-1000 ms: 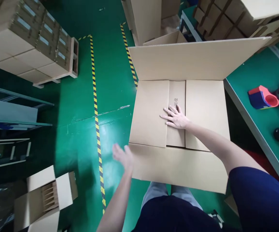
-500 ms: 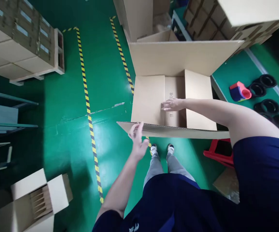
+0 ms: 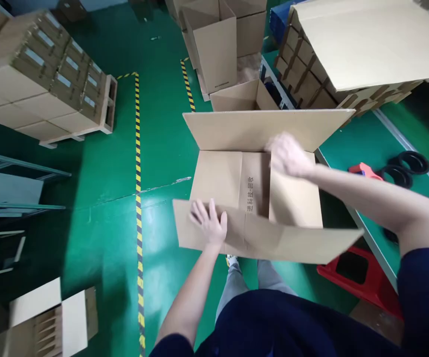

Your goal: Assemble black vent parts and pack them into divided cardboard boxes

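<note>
A large brown cardboard box (image 3: 218,183) is held in front of me above the green floor, its two short inner flaps folded flat with printed characters between them. My left hand (image 3: 210,223) lies flat, fingers spread, on the near long flap (image 3: 292,243), which stands raised. My right hand (image 3: 287,154), blurred, hovers over the right inner flap close to the far long flap (image 3: 244,129); I cannot see it holding anything.
A green worktable (image 3: 363,144) at right carries a red tape dispenser (image 3: 363,170) and black rings (image 3: 409,161). A red stool (image 3: 359,277) stands below it. Stacked cartons on a pallet (image 3: 39,79) sit at left, open boxes (image 3: 214,49) behind, another open box (image 3: 51,322) lower left.
My left hand has come from beside the box onto the near flap and lifted it. My right hand rose off the inner flaps towards the far flap. The view shifted.
</note>
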A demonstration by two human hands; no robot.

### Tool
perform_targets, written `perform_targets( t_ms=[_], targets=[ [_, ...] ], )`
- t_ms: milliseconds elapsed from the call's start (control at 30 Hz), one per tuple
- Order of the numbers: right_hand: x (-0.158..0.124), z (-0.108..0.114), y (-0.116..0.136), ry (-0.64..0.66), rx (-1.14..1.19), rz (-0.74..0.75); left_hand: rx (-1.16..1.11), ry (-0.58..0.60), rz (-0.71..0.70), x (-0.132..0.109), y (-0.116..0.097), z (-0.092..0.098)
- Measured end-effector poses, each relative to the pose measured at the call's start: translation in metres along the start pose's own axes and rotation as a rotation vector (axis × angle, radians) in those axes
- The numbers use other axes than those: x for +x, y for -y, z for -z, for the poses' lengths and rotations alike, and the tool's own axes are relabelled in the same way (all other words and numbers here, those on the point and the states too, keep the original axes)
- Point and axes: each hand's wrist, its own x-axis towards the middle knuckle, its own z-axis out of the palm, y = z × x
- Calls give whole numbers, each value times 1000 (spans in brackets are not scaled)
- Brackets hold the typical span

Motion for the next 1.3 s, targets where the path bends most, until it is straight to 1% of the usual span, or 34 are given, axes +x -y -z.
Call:
perform_targets(
  t_ms=[33, 67, 100, 133, 167, 200, 233, 267, 300, 333, 367, 400, 433, 467, 500, 533, 567, 600, 633, 667, 700, 733, 767, 800, 833, 867, 933, 1000, 1100, 1167, 1233, 1267, 1300],
  targets=[
    [-21, -25, 9, 151, 82, 126, 5, -24, 19, -7, 5, 1],
    [-41, -49, 18, 287, 151, 186, 11, -27, 27, -12, 8, 1],
    [-57, -71, 24, 402, 204, 215, 21, -3, 22, -12, 8, -1],
    [-67, -87, 28, 485, 251, 237, 38, 48, 8, -9, 5, -5],
    [-71, -96, 28, 547, 293, 256, 62, 118, -6, -1, 0, -10],
    [-68, -97, 25, 579, 328, 283, 92, 195, -7, 9, -7, -16],
    [-58, -90, 19, 569, 354, 311, 124, 261, 9, 20, -16, -23],
    [-41, -75, 9, 518, 364, 322, 155, 313, 38, 32, -24, -30],
    [-20, -54, -4, 439, 364, 317, 180, 349, 70, 42, -31, -35],
    [6, -31, -18, 306, 338, 262, 198, 375, 95, 50, -38, -39],
    [34, -9, -34, 171, 294, 155, 208, 391, 111, 55, -43, -41],
    [63, 10, -48, 62, 256, 44, 209, 404, 117, 57, -46, -41],
    [89, 24, -60, -5, 216, -63, 203, 417, 119, 57, -47, -41],
    [111, 32, -67, -40, 179, -149, 195, 425, 126, 55, -47, -39],
    [125, 34, -66, -56, 147, -223, 186, 424, 138, 53, -46, -38],
    [130, 31, -59, -56, 124, -281, 178, 414, 157, 51, -43, -38],
    [124, 24, -43, -42, 111, -327, 169, 392, 183, 48, -39, -39],
    [109, 15, -21, -12, 111, -359, 159, 362, 215, 46, -35, -40],
    [85, 3, 5, 22, 125, -378, 147, 326, 254, 44, -30, -42],
    [55, -10, 34, 85, 147, -388, 131, 289, 296, 42, -26, -45],
    [22, -25, 61, 166, 191, -367, 112, 255, 337, 41, -23, -49],
    [-12, -41, 85, 223, 240, -340, 93, 225, 375, 40, -21, -52],
    [-42, -57, 103, 274, 287, -311, 77, 203, 399, 38, -20, -54],
    [-67, -72, 114, 324, 311, -291, 64, 191, 405, 37, -20, -56],
    [-87, -84, 120, 335, 300, -298, 53, 191, 390, 35, -21, -57],
    [-100, -94, 120, 335, 289, -289, 45, 202, 359, 34, -23, -57],
    [-112, -108, 113, 306, 253, -268, 39, 244, 262, 36, -27, -56],
    [-114, -115, 105, 251, 220, -244, 39, 284, 122, 43, -29, -56],
    [-117, -118, 103, 164, 147, -220, 43, 291, -107, 65, -25, -59],
    [-116, -115, 105, 147, 98, -207, 37, 261, -187, 82, -21, -64],
    [-102, -110, 108, 165, 80, -202, 15, 228, -211, 94, -19, -70],
    [-86, -107, 109, 176, 88, -202, -4, 213, -218, 98, -19, -73],
    [-64, -105, 110, 178, 105, -206, -27, 198, -223, 99, -19, -77]
  ],
)
